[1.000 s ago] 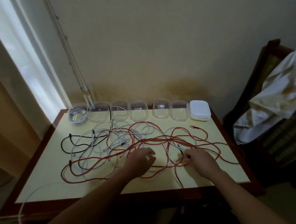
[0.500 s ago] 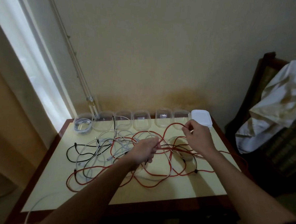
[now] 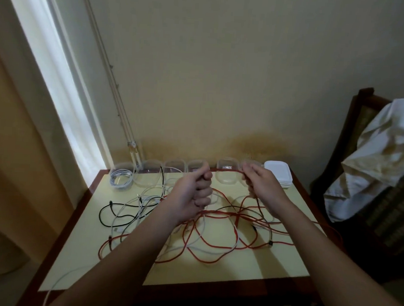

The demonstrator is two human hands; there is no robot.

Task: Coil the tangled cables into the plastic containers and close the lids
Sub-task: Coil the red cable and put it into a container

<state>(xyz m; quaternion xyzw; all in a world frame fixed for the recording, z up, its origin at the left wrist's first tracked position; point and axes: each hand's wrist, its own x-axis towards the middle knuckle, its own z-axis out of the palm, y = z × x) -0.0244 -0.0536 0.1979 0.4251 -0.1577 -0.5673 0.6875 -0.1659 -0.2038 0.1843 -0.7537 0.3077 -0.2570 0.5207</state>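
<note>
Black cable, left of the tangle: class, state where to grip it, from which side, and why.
Probably pinch the black cable at its plug end, from above on the left: it lies flat and free; the rest crosses the white cables.

The room is dim and yellowish, lit mostly by daylight from the window at the left, which blows out to a white strip. The forearms lie in dark shadow in the foreground, and the left hand, right hand and the red cable between them look slightly soft. The wide lens bends the window frame and the table edges.
</note>
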